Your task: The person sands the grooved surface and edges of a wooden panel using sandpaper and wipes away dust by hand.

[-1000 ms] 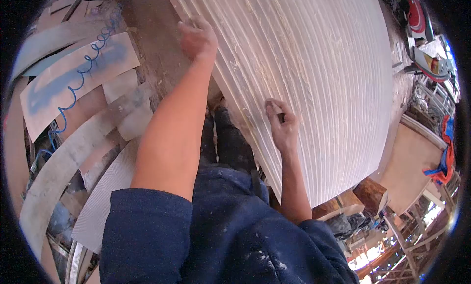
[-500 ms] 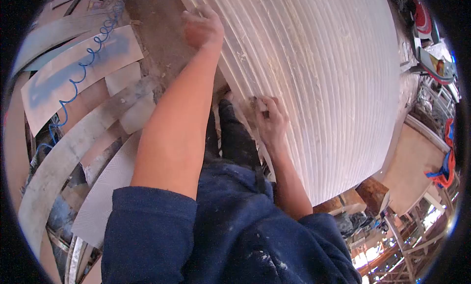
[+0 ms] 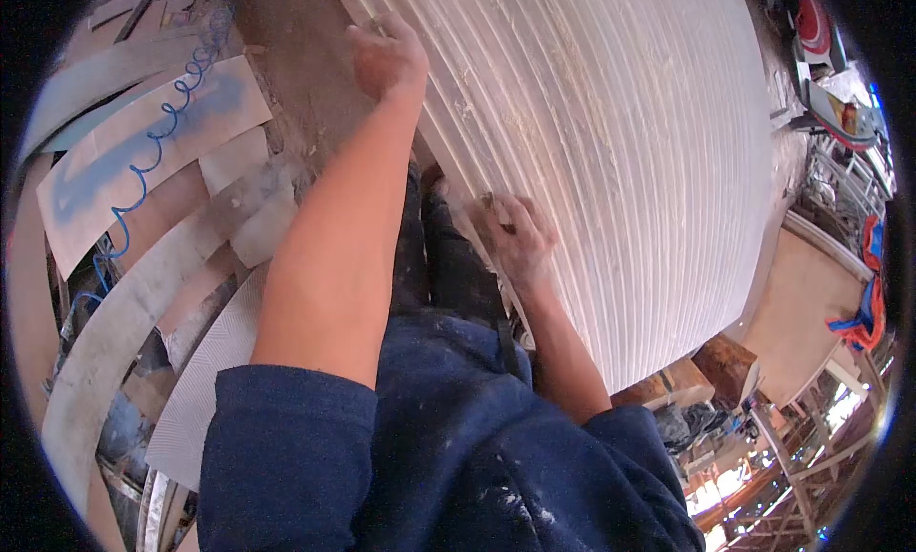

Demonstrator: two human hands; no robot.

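Observation:
A large pale panel [image 3: 620, 170] with many parallel ribs slopes across the middle and right, with dust and shavings in its grooves. At its upper left edge is my left hand [image 3: 389, 61], closed, its fingers curled against the first ribs. Lower on the same edge, my right hand [image 3: 523, 237] is closed too, knuckles bent over the ribs. Something small shows at the fingertips of each hand, but I cannot tell what it is. Dust coats both hands.
On the left lie overlapping curved boards [image 3: 143, 304] and a blue-stained sheet [image 3: 162, 151] crossed by a coiled blue hose [image 3: 140, 170]. Wooden blocks [image 3: 725, 366] and a brown board [image 3: 811, 304] stand at the right. My legs [image 3: 444, 256] are close to the panel's edge.
Both hands have shifted slightly left in view, and the right hand has come a little lower along the ribs. The panel and surroundings shift slightly with the camera.

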